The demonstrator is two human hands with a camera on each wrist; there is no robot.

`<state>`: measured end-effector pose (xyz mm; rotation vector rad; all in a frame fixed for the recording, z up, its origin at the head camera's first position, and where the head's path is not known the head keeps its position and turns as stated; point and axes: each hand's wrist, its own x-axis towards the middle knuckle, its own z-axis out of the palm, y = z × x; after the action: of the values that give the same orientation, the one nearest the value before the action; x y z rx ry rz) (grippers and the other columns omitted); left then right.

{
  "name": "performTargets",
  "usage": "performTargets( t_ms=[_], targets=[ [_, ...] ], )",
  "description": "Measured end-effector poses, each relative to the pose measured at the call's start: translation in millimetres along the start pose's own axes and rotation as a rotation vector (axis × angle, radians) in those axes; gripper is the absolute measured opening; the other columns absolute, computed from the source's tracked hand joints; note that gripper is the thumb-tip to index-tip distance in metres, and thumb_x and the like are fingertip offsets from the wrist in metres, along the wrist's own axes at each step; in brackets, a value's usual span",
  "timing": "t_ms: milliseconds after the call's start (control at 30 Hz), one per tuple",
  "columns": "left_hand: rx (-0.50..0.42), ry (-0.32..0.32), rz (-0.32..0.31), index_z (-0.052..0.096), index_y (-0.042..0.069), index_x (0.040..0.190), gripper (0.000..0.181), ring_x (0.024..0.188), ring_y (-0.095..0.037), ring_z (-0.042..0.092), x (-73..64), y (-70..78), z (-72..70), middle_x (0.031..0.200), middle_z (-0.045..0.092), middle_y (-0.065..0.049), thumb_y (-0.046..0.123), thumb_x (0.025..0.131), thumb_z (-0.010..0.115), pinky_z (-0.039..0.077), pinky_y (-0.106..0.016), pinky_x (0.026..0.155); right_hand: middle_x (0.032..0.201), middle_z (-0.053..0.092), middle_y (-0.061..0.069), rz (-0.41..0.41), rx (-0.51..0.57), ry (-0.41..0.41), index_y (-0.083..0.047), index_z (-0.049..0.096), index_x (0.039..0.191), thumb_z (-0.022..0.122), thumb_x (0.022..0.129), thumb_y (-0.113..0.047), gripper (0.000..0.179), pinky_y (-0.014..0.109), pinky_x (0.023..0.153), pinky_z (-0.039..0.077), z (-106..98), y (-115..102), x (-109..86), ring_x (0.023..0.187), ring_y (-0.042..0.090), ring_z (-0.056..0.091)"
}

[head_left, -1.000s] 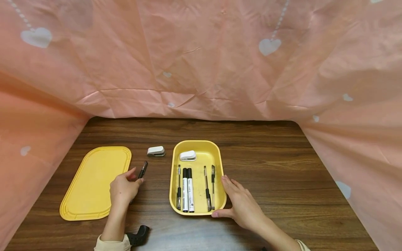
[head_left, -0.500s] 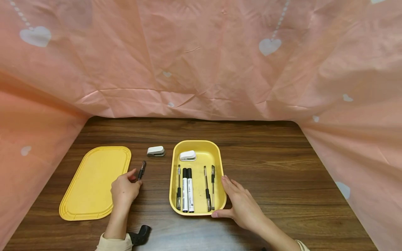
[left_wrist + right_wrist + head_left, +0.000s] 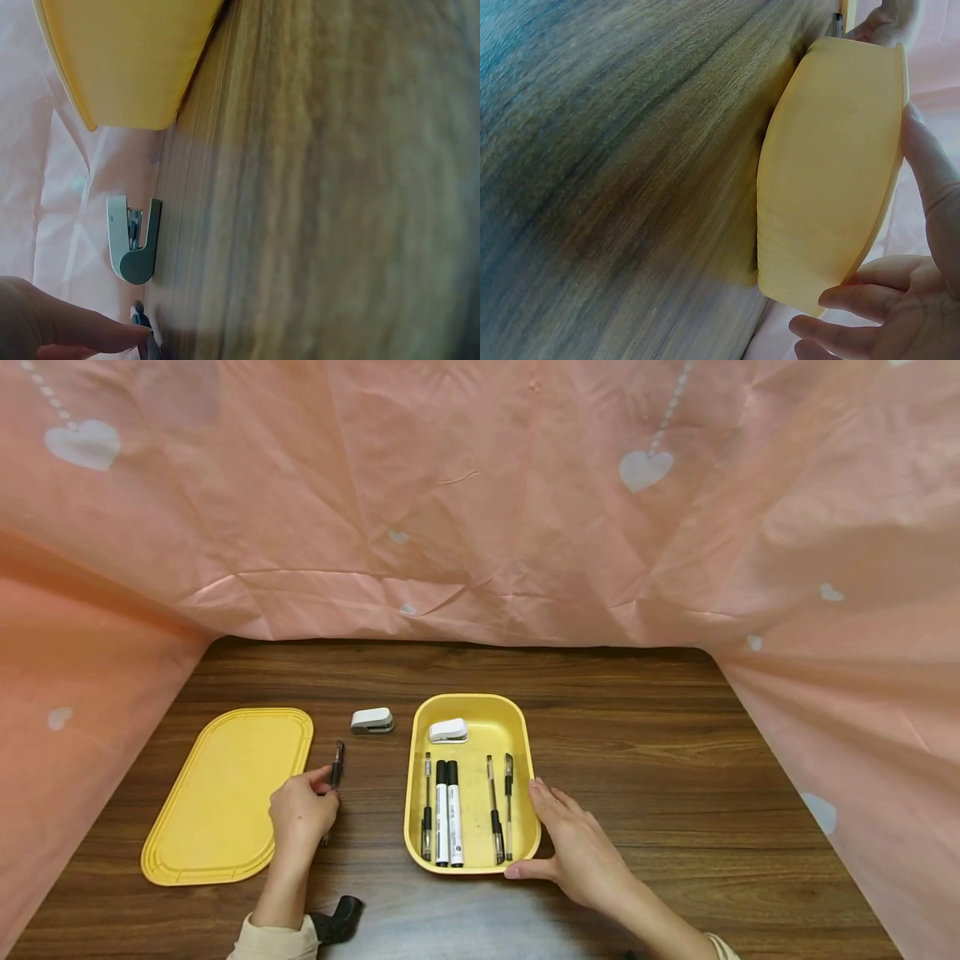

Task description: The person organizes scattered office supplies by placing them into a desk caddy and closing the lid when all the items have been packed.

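My left hand pinches a black pen between thumb and fingers, right of the flat yellow lid. In the left wrist view the thumb lies against the pen, close to the table. My right hand rests at the near right corner of a yellow box, thumb by the front rim, other fingers extended along the right side. Inside the box lie two black-capped white markers, a pen left of them, two pens at right, and a white stapler at the far end.
Another white stapler sits on the brown wooden table between lid and box. A black curved piece shows beside my left cuff. Pink cloth with pale hearts surrounds the table at the back and sides.
The pen in my left hand has turned more upright in the head view, its far end swinging left. My left hand has shifted slightly right; the right hand and the box have stayed put.
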<state>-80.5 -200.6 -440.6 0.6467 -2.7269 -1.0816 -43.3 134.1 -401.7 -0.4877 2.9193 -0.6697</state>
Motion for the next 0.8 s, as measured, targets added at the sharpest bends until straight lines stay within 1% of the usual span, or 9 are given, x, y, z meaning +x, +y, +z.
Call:
performTargets(
  t_ms=[100,233,367,467,600,800],
  targets=[
    [-0.014,0.015,-0.001,0.068,-0.001,0.118,0.041,0.087,-0.038,0.062,-0.9,-0.1,1.3,0.085,0.071,-0.018,0.000,0.078,0.059,0.041,-0.044,0.073,0.153,0.040,0.015,-0.002,0.001,-0.001,-0.002,0.039,0.147,0.081,0.064,-0.053,0.106,0.068,0.102,0.037,0,0,-0.1,0.137,0.040,0.041],
    [-0.029,0.041,0.012,0.069,-0.001,0.117,0.039,0.087,-0.038,0.063,-2.1,0.8,2.3,0.084,0.072,-0.018,0.001,0.079,0.060,0.041,-0.044,0.073,0.152,0.040,0.015,-0.004,0.002,0.000,-0.002,0.039,0.147,0.081,0.064,-0.053,0.106,0.068,0.101,0.037,0,0,-0.4,0.137,0.040,0.041],
    [-0.048,0.069,0.039,0.070,0.001,0.117,0.036,0.084,-0.035,0.064,-3.4,7.2,1.4,0.087,0.073,-0.017,0.002,0.081,0.062,0.041,-0.041,0.071,0.152,0.040,0.015,-0.009,0.000,0.001,-0.002,0.039,0.147,0.081,0.064,-0.053,0.106,0.068,0.100,0.038,-1,0,-0.8,0.136,0.040,0.041],
    [-0.076,0.072,0.064,0.070,0.003,0.117,0.035,0.081,-0.031,0.067,-4.5,17.4,-1.2,0.090,0.074,-0.016,0.003,0.083,0.064,0.043,-0.036,0.068,0.152,0.040,0.015,-0.008,0.000,0.001,-0.002,0.039,0.147,0.081,0.064,-0.053,0.106,0.068,0.100,0.038,-1,0,-1.0,0.136,0.040,0.041],
    [-0.122,0.056,0.092,0.071,0.006,0.118,0.034,0.077,-0.025,0.069,-7.2,35.7,-6.2,0.092,0.074,-0.015,0.005,0.084,0.067,0.044,-0.027,0.063,0.152,0.041,0.016,-0.011,-0.008,0.005,-0.001,0.040,0.146,0.081,0.064,-0.053,0.106,0.067,0.100,0.039,-2,0,-0.5,0.135,0.040,0.043],
    [-0.217,0.023,0.114,0.070,0.008,0.119,0.035,0.081,-0.024,0.070,-17.7,65.6,-14.4,0.096,0.074,-0.015,0.005,0.084,0.068,0.046,-0.014,0.061,0.151,0.041,0.016,-0.017,-0.009,0.000,-0.001,0.040,0.146,0.082,0.065,-0.052,0.105,0.067,0.100,0.039,-2,-1,-0.2,0.135,0.040,0.043]
  ],
)
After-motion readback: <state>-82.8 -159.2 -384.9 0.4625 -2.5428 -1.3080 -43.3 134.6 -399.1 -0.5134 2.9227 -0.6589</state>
